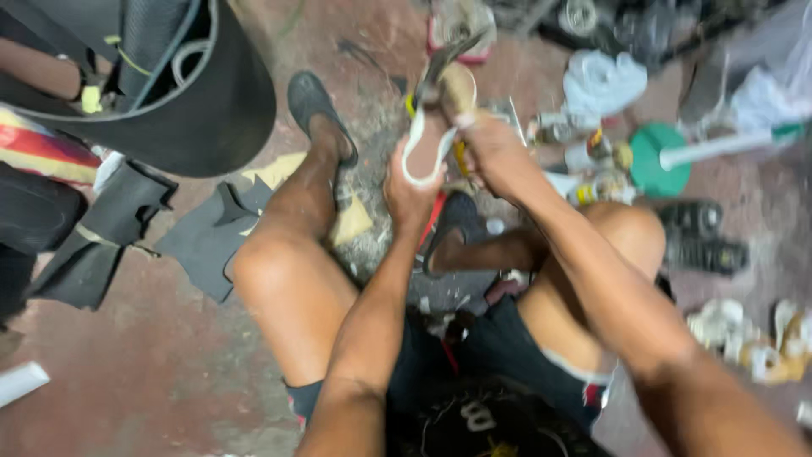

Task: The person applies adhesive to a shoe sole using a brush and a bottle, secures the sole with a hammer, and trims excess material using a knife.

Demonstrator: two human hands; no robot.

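I sit on the floor with bare knees apart. My left hand (411, 188) grips a white curved strip (420, 152) that loops down from the work held above it. My right hand (493, 151) is closed on a tool with yellow-handled grips (459, 154); its dark metal jaws (440, 63) point up and away. A tan rounded piece (458, 87), blurred, sits between the two hands at the tool. The picture is motion-blurred, so what the jaws hold is unclear.
A large black rubber tyre (194, 110) stands at upper left, with cut black rubber pieces (207, 237) on the reddish floor below it. Black sandals (315, 106) are on my feet. A green disc with a white handle (655, 159), bottles, white cloth (602, 80) and dark shoes (706, 241) lie at right.
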